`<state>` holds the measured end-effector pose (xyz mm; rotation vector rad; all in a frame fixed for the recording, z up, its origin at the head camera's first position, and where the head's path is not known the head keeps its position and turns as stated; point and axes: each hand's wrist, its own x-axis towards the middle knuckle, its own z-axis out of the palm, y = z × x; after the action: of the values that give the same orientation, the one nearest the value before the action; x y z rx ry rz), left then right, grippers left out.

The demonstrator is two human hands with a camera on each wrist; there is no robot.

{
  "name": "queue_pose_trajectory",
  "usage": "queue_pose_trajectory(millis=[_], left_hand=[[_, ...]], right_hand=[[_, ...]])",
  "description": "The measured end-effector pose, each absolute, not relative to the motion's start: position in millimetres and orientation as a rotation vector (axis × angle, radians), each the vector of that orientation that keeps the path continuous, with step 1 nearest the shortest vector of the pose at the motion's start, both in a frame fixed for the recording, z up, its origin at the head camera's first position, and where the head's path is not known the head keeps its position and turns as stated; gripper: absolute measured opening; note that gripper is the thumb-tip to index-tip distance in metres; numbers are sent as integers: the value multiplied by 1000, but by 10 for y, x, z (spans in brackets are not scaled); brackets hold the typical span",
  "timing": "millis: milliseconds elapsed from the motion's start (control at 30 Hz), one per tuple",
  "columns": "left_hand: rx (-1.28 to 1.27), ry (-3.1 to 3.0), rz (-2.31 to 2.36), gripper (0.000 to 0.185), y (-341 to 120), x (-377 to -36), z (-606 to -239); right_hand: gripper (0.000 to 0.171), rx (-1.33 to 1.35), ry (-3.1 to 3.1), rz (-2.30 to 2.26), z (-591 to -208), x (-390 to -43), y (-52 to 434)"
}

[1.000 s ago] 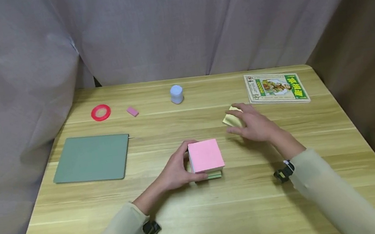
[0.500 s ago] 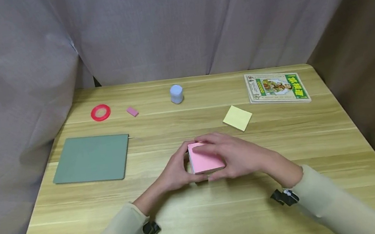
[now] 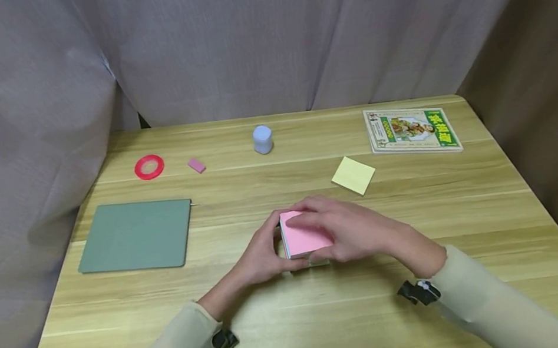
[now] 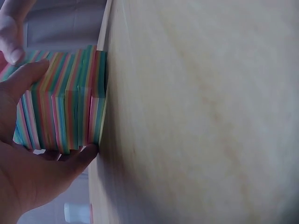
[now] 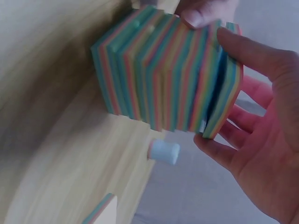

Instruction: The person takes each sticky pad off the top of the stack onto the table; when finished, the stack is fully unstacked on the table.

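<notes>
A tall stack of sticky note pads point(image 3: 306, 238), pink on top, stands on the table between both hands. Its striped, many-coloured edges show in the left wrist view, where the layers sit slightly uneven. My left hand point(image 3: 263, 254) grips the stack from the left, thumb on the near side and fingers on the far side. My right hand point(image 3: 353, 228) pinches the top sticky note pad point(image 5: 230, 88) by its edges. In the right wrist view a dark wedge of a gap separates part of that pad from the pads below. A yellow sticky note pad point(image 3: 353, 175) lies beyond my right hand.
A green notebook point(image 3: 135, 236) lies at the left. Along the back are a red tape roll point(image 3: 149, 167), a pink eraser point(image 3: 197, 165), a small pale-blue container point(image 3: 263, 140) and a booklet with an illustrated cover point(image 3: 412, 130). A grey curtain point(image 3: 239, 43) hangs behind the table.
My right hand has come from over the yellow pad, leftward and nearer, to the top of the stack, where it now holds the top pad. My left hand has kept its place.
</notes>
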<state>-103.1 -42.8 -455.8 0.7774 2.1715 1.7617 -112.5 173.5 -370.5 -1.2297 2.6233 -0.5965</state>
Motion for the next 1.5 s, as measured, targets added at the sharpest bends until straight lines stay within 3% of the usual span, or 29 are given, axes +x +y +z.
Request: queue_pose_trajectory(millis=[267, 500, 700, 1167, 1500], left_hand=[[763, 2179, 1729, 87, -440, -1080, -4644], [745, 2193, 1715, 88, -432, -1084, -4636], [739, 2190, 1701, 88, -418, -1093, -4636], [742, 2199, 1694, 87, -419, -1074, -4629], [734, 2202, 1689, 88, -432, -1063, -4634]], right_hand=[[70, -975, 2664, -885, -3628, -1524, 1882], [73, -740, 2854, -787, -4026, -2116, 1969], [74, -658, 2877, -713, -4362, -2387, 2006], [68, -675, 2851, -541, -4474, -2464, 1982], [68, -696, 2850, -650, -4285, -2322, 1948]])
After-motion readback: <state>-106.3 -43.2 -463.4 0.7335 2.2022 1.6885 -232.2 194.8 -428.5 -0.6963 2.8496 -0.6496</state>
